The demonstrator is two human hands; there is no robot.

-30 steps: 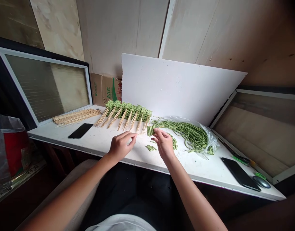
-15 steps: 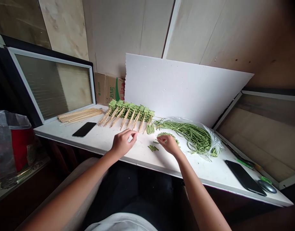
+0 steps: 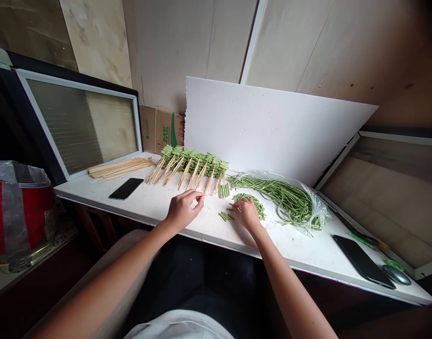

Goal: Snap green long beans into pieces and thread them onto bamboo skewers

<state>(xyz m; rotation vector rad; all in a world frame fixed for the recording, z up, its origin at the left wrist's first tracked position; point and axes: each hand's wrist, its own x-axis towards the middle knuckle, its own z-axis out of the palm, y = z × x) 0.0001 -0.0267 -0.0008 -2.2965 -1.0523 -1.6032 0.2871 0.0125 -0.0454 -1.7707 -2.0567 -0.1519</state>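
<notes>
right hand (image 3: 246, 213) reached the bean pile (image 3: 257, 205), curled, hold unclear; left of it, left hand (image 3: 182, 210) pinches skewer (image 3: 211, 195), likely steadying it.

Bare left hand (image 3: 184, 207), bare right hand (image 3: 246, 214); both forearms (image 3: 120, 275) bare too. Black cloth (image 3: 198, 275) over the lap, few tiny pale specks. White fabric (image 3: 182, 325) at waist, rounded edge, soft folds, garment type unclear

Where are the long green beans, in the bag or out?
Partly in: the clear bag covers the right end of the long green beans, while their other end spills out leftward.
</notes>
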